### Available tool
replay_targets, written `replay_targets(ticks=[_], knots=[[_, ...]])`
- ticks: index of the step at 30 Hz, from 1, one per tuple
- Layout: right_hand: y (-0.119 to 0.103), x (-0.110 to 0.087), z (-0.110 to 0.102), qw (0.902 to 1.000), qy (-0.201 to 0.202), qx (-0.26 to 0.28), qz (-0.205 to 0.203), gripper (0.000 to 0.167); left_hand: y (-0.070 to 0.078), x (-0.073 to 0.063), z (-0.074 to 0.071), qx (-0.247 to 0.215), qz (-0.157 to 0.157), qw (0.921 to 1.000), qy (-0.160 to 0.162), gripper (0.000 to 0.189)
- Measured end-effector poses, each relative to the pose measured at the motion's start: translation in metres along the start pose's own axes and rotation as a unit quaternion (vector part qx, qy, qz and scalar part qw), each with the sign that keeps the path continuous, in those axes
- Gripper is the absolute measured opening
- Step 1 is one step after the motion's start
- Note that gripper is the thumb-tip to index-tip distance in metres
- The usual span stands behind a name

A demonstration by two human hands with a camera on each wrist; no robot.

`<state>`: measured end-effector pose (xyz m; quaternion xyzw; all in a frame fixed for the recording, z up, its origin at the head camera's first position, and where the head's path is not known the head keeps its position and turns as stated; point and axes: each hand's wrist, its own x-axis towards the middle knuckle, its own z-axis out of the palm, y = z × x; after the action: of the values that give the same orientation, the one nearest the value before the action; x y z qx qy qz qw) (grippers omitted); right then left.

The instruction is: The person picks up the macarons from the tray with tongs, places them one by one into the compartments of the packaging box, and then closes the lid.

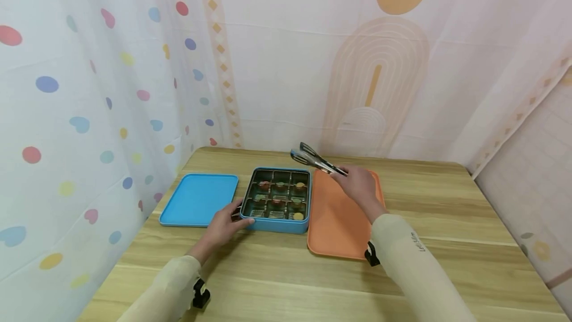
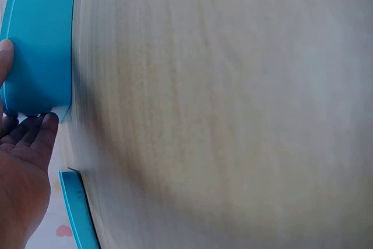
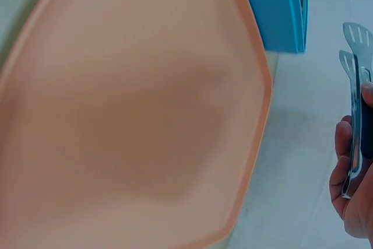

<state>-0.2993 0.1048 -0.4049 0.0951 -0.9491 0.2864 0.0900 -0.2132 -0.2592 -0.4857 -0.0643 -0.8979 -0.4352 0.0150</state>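
My right hand [image 1: 359,186] grips a pair of metal tongs [image 1: 316,161] with dark handles, held above the orange tray. Their slotted tips point left, past the back right corner of a blue square box [image 1: 278,225], and stand slightly apart. A dark divided insert [image 1: 269,196] fills the box, with small coloured pieces in several compartments. At the box's front left corner, my left hand [image 1: 223,225] holds it, thumb on the front wall and fingers at the left side. The left wrist view shows the fingertips against the box wall [image 2: 44,45].
The orange tray [image 1: 332,232] lies flat right beside the box. To the left rests a flat blue lid-like tray [image 1: 201,198]. All stand on a wooden table [image 1: 277,277], with patterned curtains [image 1: 277,63] behind and at the sides.
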Motion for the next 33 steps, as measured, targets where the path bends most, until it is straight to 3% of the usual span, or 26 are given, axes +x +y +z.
replay_targets(ticks=[8,15,24,33], knots=[[0.019,-0.003,-0.016,0.9974,0.051,0.008,0.05,0.035,0.0,0.0,-0.001,0.004,-0.007,1.0,-0.002,0.078],[0.042,-0.01,-0.034,0.9883,0.081,0.01,0.129,0.039,0.0,0.001,0.0,0.007,-0.009,0.9999,-0.002,0.076],[0.08,-0.036,-0.06,0.9681,0.12,0.023,0.219,0.049,0.0,0.002,0.0,0.004,-0.006,1.0,-0.004,0.075],[0.116,-0.069,-0.066,0.9396,0.139,0.04,0.31,0.052,-0.001,0.003,-0.001,0.006,-0.004,1.0,-0.002,0.073]])
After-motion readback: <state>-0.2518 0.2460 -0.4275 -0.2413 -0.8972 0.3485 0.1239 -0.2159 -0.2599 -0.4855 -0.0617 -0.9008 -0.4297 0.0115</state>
